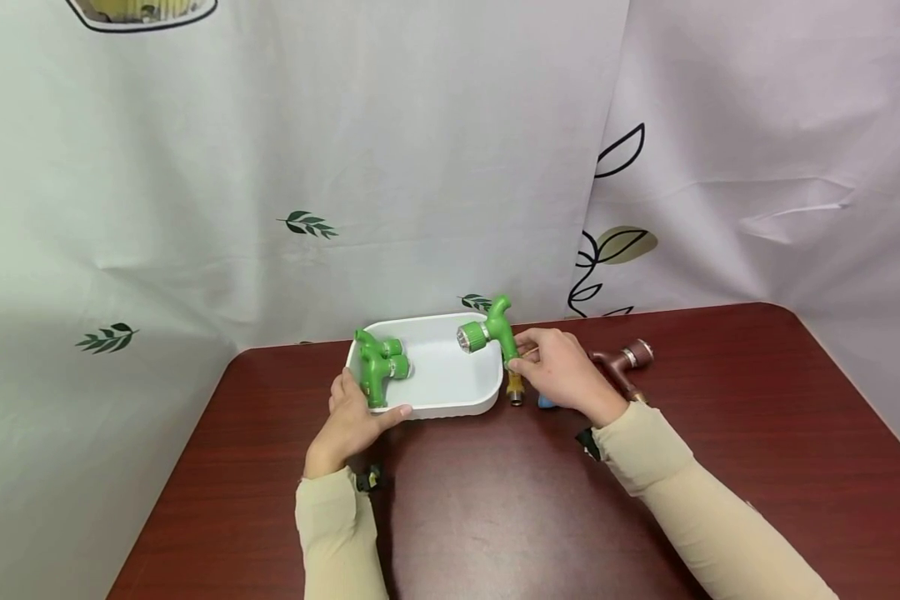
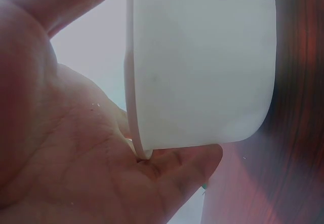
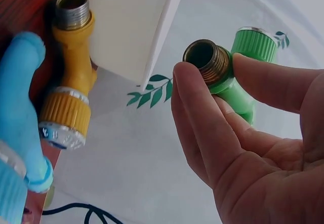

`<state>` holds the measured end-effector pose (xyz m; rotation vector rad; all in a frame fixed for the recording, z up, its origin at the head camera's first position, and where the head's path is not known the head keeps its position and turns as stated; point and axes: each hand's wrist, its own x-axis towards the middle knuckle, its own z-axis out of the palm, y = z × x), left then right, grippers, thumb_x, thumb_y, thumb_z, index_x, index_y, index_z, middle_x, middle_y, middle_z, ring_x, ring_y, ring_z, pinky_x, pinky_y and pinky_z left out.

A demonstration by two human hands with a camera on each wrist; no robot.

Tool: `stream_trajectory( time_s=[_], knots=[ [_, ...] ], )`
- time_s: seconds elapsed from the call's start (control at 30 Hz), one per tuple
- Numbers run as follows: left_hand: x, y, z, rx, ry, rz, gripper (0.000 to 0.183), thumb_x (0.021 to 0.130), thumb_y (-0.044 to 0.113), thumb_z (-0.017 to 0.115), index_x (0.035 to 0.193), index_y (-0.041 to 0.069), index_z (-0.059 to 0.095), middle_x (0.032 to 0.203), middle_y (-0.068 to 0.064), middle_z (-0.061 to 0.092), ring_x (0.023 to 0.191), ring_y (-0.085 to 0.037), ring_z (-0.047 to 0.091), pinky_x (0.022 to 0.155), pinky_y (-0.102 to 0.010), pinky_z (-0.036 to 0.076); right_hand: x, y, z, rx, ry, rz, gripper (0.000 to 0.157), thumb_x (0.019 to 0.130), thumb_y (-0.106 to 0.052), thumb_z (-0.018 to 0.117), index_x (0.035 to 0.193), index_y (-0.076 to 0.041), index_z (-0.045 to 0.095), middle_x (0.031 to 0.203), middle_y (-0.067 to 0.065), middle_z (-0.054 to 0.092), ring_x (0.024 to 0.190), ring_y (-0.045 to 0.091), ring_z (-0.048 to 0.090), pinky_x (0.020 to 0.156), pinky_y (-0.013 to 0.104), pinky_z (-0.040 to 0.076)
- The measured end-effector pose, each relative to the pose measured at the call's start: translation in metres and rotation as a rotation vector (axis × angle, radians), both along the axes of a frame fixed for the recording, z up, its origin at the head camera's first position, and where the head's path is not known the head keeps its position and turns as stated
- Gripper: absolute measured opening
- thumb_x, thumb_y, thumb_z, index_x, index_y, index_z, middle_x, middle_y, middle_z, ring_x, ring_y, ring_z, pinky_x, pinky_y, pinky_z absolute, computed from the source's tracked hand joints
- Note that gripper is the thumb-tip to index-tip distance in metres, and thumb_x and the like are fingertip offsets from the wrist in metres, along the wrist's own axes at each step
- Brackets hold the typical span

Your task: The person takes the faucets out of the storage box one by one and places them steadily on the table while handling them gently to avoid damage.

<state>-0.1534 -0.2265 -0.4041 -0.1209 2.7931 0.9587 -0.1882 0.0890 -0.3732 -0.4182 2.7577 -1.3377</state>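
A white plastic tray (image 1: 450, 379) stands at the back of the table. My left hand (image 1: 351, 427) grips its near left corner, thumb along the front rim and fingers around the left side. Inside the tray's left end lie two green plastic taps, one nearer (image 1: 376, 377) and one farther (image 1: 392, 347). My right hand (image 1: 562, 371) pinches a third green tap (image 1: 499, 329) near its threaded end (image 3: 201, 57), between thumb and fingertips. This tap is raised over the tray's right end, its ribbed knob pointing left.
Right of the tray lies a yellow tap (image 3: 71, 77) with a metal thread. Beside it is a blue tap (image 3: 20, 67), mostly hidden under my right hand in the head view. Farther right lies a brown tap (image 1: 621, 362). A pale printed curtain (image 1: 435, 183) hangs behind the table.
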Motion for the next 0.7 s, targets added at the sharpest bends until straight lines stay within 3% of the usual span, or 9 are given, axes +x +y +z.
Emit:
stream_trajectory(
  time_s=[0.7],
  knots=[
    [0.001,0.0,0.001,0.01,-0.014,0.0,0.126,0.086,0.045,0.078,0.15,-0.017,-0.011,0.158,-0.035,-0.005,0.146,-0.052,0.003,0.117,-0.059,0.018,0.012,0.03,-0.006,0.077,0.009,0.006,0.032,0.093,-0.009,0.071,0.119,0.007,0.066,0.097,0.01,0.074,0.091,0.023,0.07,0.08,0.041,0.056]
  ],
)
